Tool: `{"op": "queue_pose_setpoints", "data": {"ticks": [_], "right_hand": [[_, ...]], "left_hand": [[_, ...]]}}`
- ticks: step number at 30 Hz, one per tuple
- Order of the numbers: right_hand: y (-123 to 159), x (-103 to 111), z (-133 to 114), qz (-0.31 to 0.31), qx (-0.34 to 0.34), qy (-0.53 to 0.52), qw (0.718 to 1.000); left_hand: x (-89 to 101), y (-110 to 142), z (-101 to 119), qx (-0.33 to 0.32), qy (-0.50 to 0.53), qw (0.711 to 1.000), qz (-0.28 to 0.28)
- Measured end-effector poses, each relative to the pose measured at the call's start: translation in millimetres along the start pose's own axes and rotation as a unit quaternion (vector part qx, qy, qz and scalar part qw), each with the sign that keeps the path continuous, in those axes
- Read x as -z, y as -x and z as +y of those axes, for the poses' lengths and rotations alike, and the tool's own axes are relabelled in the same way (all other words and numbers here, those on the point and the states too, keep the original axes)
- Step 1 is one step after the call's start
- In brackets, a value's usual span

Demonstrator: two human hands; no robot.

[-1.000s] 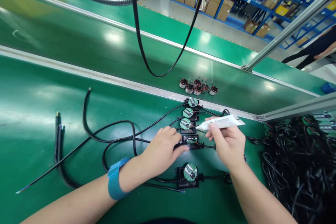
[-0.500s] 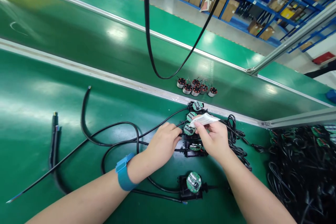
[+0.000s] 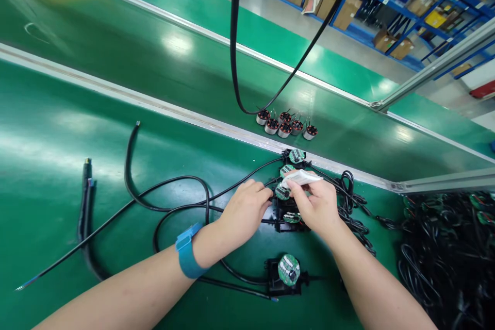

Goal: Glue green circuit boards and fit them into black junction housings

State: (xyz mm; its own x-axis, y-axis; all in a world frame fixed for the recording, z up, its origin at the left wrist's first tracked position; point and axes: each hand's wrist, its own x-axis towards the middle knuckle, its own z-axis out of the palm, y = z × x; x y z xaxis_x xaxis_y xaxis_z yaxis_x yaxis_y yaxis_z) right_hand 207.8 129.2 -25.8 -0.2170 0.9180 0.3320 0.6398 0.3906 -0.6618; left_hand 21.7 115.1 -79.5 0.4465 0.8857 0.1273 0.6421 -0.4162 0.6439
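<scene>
Head view, seen from where I stand in the room:

- Right hand [image 3: 319,209]: thumb and fingers closed on a soft white tube [image 3: 309,177], its nozzle end at the third round green board [image 3: 282,193] from the rail [image 3: 216,126].
- Left hand [image 3: 245,216]: fingers bent, tips beside that same board; whether they grip anything, I cannot tell.
- Boards, four further: two nearer the rail, one tilted [image 3: 292,217] just below, one apart [image 3: 289,269], lower down on its black housing [image 3: 274,278].
- Coils, six, wound with copper-coloured wire [image 3: 285,130]: grouped beyond the rail.
- Cable heap [image 3: 444,263]: far right.

Risks, in my judgement: a hard squeeze could flood the board; a slipping nozzle could smear its neighbour; a forearm catching the loose black cable [image 3: 185,178] could tug a housing askew.

Writing: faint print on the tube, illegible; small white shelf tags [image 3: 385,1], unreadable. Brands: none legible.
</scene>
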Motion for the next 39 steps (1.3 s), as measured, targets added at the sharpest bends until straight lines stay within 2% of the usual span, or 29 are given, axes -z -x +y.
{"op": "queue_pose_setpoints", "data": {"ticks": [6, 13, 24, 39], "right_hand": [[7, 7, 2, 0.008, 0.003, 0.017, 1.0], [16, 13, 2, 0.014, -0.027, 0.004, 1.0], [13, -2, -5, 0.001, 0.002, -0.02, 1.0], [16, -2, -2, -0.006, 0.006, -0.025, 1.0]], "left_hand": [[-0.7, 0, -1, -0.005, 0.003, 1.0, 0.004], [0.4, 0, 0, -0.007, -0.002, 1.0, 0.005], [0.8, 0, 0, -0.002, 0.004, 1.0, -0.003], [1.1, 0, 1, -0.007, -0.001, 1.0, 0.002]]}}
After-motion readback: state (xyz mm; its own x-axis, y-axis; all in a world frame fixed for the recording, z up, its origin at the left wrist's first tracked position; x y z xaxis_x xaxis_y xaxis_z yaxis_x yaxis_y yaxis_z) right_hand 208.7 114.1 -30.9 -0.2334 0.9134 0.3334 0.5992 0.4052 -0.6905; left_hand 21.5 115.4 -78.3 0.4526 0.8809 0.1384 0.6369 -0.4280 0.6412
